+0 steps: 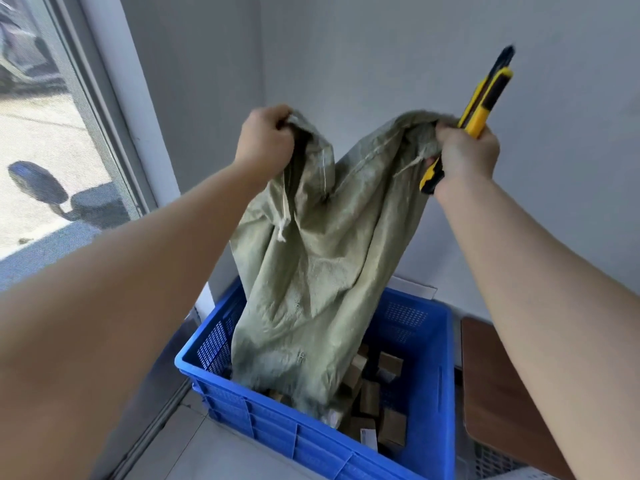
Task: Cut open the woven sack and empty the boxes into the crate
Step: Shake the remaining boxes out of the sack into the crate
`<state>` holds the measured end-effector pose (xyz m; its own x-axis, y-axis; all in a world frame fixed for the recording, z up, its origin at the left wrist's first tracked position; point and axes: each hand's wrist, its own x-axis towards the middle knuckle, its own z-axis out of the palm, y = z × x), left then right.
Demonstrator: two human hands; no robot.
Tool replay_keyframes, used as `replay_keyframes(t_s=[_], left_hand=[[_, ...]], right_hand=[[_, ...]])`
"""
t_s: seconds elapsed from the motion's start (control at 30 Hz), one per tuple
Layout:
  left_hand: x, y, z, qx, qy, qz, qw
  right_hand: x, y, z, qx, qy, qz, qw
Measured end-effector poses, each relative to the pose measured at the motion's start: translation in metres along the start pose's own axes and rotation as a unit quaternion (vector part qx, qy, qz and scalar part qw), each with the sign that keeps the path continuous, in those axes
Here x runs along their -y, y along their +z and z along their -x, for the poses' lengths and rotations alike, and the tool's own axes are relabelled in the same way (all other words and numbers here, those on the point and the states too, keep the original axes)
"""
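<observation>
Left hand (268, 140) grips sack (311, 271) corner | right hand (465, 155) clutches other corner plus knife (483, 109) | boxes (377, 410) in crate (311, 434); emptying seemingly near done

Under you is a pale grey smooth floor (194, 441). On it stands the blue perforated plastic crate (311, 434), in the corner. Just right of the crate you have a brown rounded wooden board (498, 393), its support unclear.
</observation>
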<state>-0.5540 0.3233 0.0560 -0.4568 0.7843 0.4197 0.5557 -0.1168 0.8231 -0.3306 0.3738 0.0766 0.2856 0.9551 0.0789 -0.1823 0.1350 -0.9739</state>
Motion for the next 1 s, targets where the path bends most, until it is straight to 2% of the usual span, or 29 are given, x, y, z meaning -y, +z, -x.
replay_keyframes(t_s=[0.07,0.13,0.23,0.33,0.4,0.53,0.73,0.8,0.9,0.93,1.0], left_hand=[[0.005,-0.004,0.001,0.023,-0.008,-0.011,1.000],[-0.011,-0.016,-0.006,0.003,0.029,0.034,0.999],[-0.047,-0.036,-0.024,-0.088,0.112,0.106,0.984],[-0.058,-0.042,-0.030,-0.148,0.133,0.115,0.973],[-0.043,-0.038,-0.026,-0.124,0.108,0.104,0.981],[-0.003,-0.037,-0.014,-0.063,0.036,0.045,0.996],[-0.015,-0.059,-0.016,-0.079,0.048,0.093,0.991],[-0.004,-0.061,-0.007,-0.070,0.040,0.035,0.996],[0.017,-0.060,0.014,-0.080,0.019,-0.132,0.988],[0.019,-0.062,0.016,-0.085,0.019,-0.152,0.985],[0.012,-0.071,0.014,-0.082,0.009,-0.116,0.990]], right_hand=[[-0.013,-0.006,-0.001,-0.001,0.024,0.023,0.999],[-0.010,-0.007,-0.003,-0.017,0.009,0.005,1.000],[0.017,0.000,-0.006,-0.041,-0.055,-0.064,0.996],[0.038,0.007,-0.006,-0.038,-0.106,-0.100,0.989],[0.035,0.007,-0.005,-0.037,-0.098,-0.073,0.992],[0.008,-0.003,0.000,-0.019,-0.024,0.018,0.999],[0.010,-0.007,0.004,-0.015,-0.021,0.032,0.999],[0.005,-0.011,0.008,-0.004,-0.007,0.041,0.999],[-0.009,-0.020,0.017,0.004,0.028,0.079,0.996],[-0.011,-0.023,0.020,0.003,0.037,0.086,0.996],[-0.006,-0.026,0.023,-0.002,0.038,0.091,0.995]])
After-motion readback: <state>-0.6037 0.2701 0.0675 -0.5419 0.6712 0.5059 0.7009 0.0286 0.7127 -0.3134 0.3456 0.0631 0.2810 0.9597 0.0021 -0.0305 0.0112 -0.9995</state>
